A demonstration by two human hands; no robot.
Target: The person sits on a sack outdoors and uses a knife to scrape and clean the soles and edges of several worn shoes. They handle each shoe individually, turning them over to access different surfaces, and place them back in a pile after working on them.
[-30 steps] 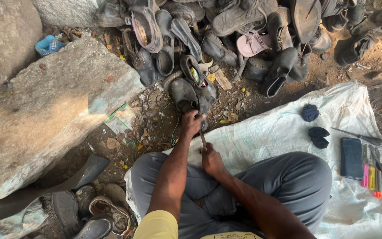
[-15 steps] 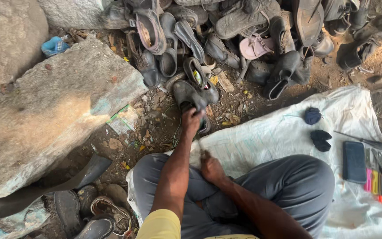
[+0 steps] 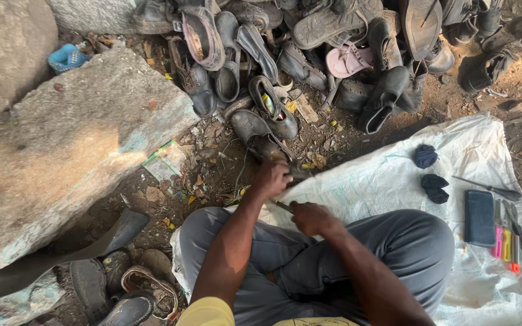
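I sit cross-legged on a white woven sack. My left hand reaches forward and grips the near end of a worn dark shoe lying on the dirt at the sack's edge. My right hand is closed around a thin metal tool. The tool's tip points left toward my left hand, just under it. Both hands are close together above my grey trouser knees.
A heap of old shoes and sandals fills the top. A big flat rock lies left, with more shoes below it. On the sack to the right are two dark cloth bits, a black phone and several small tools.
My left hand has drawn back slightly toward me with the shoe. The tool in my right hand has dropped from nearly upright to lying low, pointing left.
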